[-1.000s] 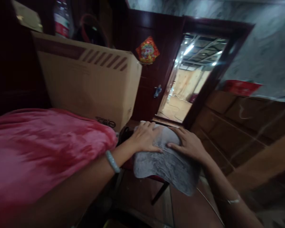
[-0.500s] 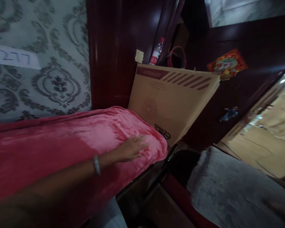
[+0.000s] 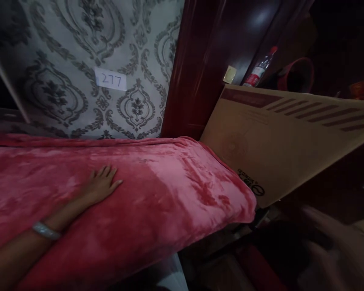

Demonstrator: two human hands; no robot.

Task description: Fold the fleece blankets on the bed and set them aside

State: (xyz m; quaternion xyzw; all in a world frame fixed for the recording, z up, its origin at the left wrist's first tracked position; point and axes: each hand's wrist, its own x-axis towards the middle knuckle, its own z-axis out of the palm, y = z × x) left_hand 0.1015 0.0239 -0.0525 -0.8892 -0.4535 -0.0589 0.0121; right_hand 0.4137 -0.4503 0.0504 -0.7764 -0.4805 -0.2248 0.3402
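My left hand, with a silvery band on its wrist, lies flat on a pink-red plush blanket, its fingers spread. The blanket covers a long bed-like surface and hangs over its front edge. At the lower right, my right hand is dim and blurred by motion. Its fingers look stretched out with the thumb apart, and I make out nothing in them. Nearest to that hand is a large flat cardboard box leaning at the blanket's far right end.
A plastic bottle with a red cap and a red hoop-shaped thing show behind the box. A paper marked 277 is on the patterned wall. Dark red wood panelling stands beside it.
My view has swung left. My left hand has moved left along the blanket, away from its right end. My right hand has come further into view at the lower right.
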